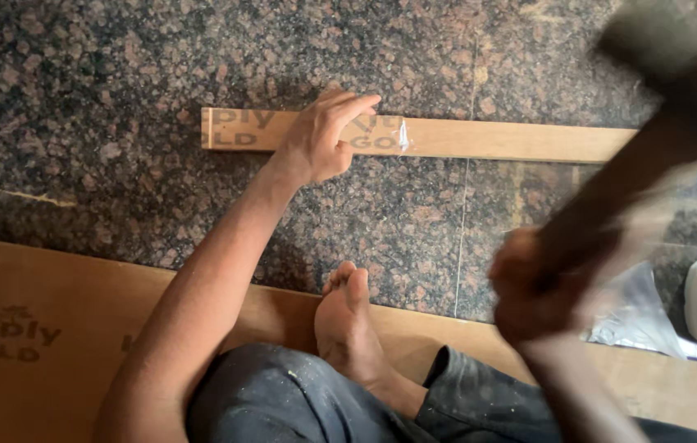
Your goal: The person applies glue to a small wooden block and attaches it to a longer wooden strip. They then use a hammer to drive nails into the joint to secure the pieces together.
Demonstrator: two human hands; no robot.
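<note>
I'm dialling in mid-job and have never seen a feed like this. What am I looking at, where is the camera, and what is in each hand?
There is no machine here: a person sits on a granite floor, and the single camera is on their head, looking down. The left hand presses flat on a long narrow wooden strip lying on the floor. The right hand, blurred, grips a hammer by its wooden handle, raised. A bare foot rests on a plywood sheet. A clear plastic bag lies at right.
</note>
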